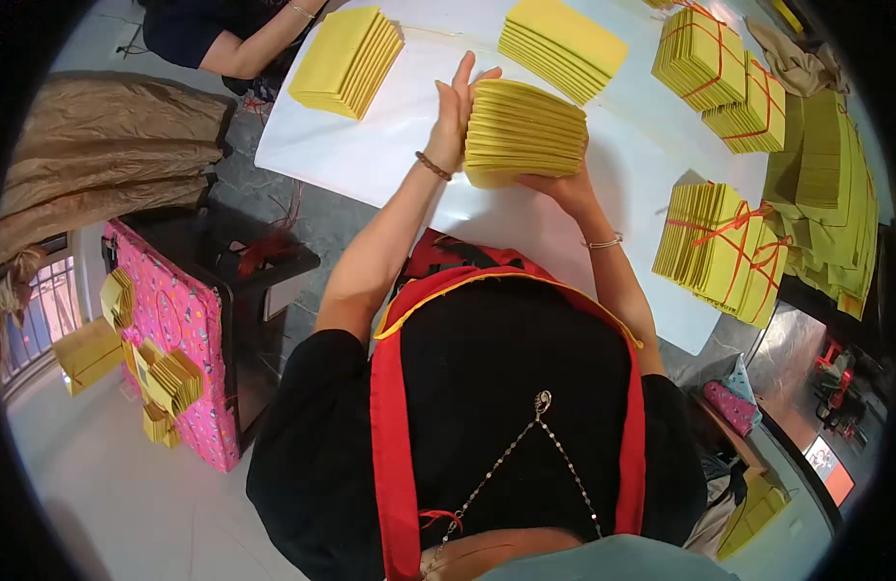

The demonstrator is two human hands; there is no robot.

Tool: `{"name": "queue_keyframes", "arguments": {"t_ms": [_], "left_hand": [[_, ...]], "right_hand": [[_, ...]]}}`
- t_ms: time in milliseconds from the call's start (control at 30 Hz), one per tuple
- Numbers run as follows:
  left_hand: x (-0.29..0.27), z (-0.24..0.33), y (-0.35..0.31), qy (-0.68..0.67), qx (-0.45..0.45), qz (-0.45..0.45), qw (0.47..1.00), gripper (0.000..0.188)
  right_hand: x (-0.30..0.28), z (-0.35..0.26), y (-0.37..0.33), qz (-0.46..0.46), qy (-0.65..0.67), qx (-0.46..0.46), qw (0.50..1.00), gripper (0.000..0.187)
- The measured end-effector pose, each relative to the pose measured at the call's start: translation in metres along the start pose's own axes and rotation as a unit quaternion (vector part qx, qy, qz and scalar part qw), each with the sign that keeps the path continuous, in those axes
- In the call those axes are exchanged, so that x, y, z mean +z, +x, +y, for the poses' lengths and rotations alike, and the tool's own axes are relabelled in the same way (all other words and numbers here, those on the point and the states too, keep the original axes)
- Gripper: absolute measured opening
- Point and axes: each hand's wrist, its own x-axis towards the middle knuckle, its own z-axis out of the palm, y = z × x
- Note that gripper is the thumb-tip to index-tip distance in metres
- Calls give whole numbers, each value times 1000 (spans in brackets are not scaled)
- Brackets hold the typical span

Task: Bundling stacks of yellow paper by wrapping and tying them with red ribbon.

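We press our left hand (pixel 455 105) flat, fingers up, vs the yellow paper stack (pixel 524 131); right hand (pixel 564 186) cups it from below w/ a grip.

A white table (pixel 332 145) fills the upper middle, above a grey stone floor (pixel 274 208). At left lies crumpled brown cloth (pixel 109 145), beside a barred window (pixel 41 310) letting in daylight. A pink patterned box (pixel 182 329) stands against a dark stool (pixel 259 276) on pale floor (pixel 128 504).
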Motion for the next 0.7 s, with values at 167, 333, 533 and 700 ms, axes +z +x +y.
{"name": "queue_keyframes", "arguments": {"t_ms": [167,333,533,700], "left_hand": [[-40,4,-16,-30,-14,-124,992,89],[-52,14,-27,217,1,-230,949,100],[-64,34,-9,229,-2,-72,971,54],[-56,53,13,305,9,-72,950,34]], "right_hand": [[-2,2,3,1,-33,-9,999,108],[-5,7,3,10,-63,6,998,106],[-2,0,0,7,-7,29,1000,97],[-2,-4,-1,8,-19,64,998,95]]}}
